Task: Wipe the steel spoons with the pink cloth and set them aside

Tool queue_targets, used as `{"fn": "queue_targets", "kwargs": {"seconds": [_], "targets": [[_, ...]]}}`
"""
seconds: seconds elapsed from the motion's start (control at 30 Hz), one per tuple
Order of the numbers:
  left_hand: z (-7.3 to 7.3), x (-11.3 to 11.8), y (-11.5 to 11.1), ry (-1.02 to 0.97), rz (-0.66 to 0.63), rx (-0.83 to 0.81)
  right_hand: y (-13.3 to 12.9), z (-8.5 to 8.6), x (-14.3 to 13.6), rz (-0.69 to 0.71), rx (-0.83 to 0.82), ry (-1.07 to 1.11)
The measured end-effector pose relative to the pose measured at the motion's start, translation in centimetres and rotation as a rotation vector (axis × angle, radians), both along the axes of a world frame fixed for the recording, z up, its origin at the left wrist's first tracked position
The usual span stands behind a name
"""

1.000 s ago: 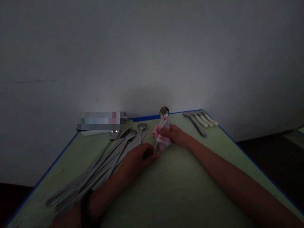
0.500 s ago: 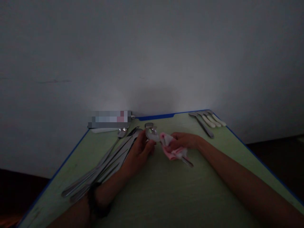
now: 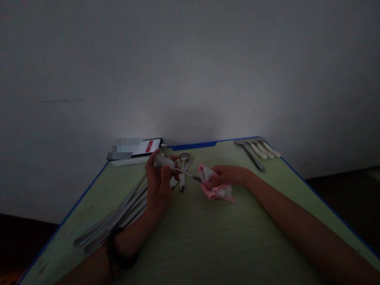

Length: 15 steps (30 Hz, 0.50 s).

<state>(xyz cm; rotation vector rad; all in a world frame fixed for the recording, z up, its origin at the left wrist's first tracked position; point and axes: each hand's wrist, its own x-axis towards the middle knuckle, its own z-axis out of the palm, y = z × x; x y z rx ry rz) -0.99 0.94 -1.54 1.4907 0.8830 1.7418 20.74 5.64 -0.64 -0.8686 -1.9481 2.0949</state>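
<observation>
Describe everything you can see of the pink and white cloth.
The cloth looks thin and soft, pink with whitish areas, and is crumpled into loose folds; whether it is fabric or paper, I can't tell. The right hand grips it over the green tabletop, with loose edges showing below the fingers. The metal spoon runs into its left side in the picture, and the handle's end is hidden. Whether the cloth touches the tabletop is unclear.

The left hand (image 3: pixel 158 186) (more upright) and right hand (image 3: pixel 224 177) curl, well apart.

Two hands (image 3: pixel 159 188), one cloth (image 3: pixel 214 190) — one phone (image 3: pixel 139 150) — three white handles (image 3: pixel 259 152).
</observation>
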Motion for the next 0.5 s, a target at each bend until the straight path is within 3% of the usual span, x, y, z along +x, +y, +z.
{"fn": "queue_targets", "kwargs": {"seconds": [0.17,0.5], "targets": [[0.2,-0.2,0.3,0.044,-0.019,-0.022,0.0,0.2,0.1,0.003,-0.017,-0.016],[0.1,-0.1,-1.3,0.527,-0.103,-0.061,0.0,0.0,0.1,-0.049,-0.026,0.036]]}}
